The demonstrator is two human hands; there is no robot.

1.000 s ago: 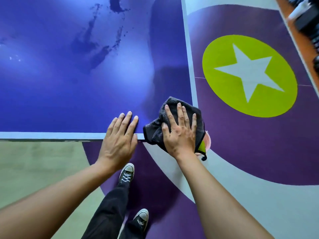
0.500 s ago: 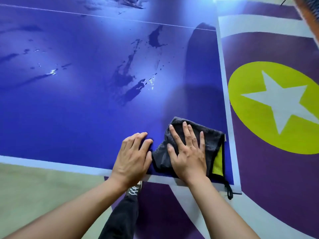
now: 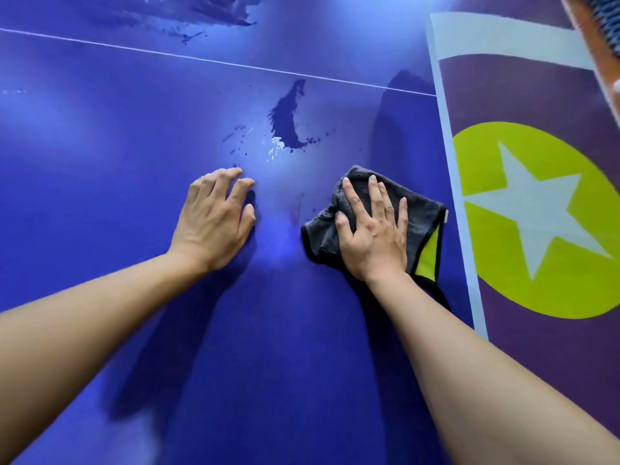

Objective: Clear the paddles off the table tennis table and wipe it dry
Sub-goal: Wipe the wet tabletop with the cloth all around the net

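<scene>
Now, R hand [image 3: 372, 236] flat on cloth [image 3: 424, 209], cloth lying crosswise, yellow corner toward table edge [image 3: 451, 162], L hand [image 3: 214, 223] spread, empty.

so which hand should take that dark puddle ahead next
Right, probably. The right hand presses the grey cloth flat on the blue table, with the puddle just ahead and left of it. The left hand rests bare on the surface, holding nothing.

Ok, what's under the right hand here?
The right hand lies flat on a grey cloth, yellow-green at one corner, pressing it on the blue table. The table beneath the cloth is covered, so wet or dry there cannot be told.
</scene>
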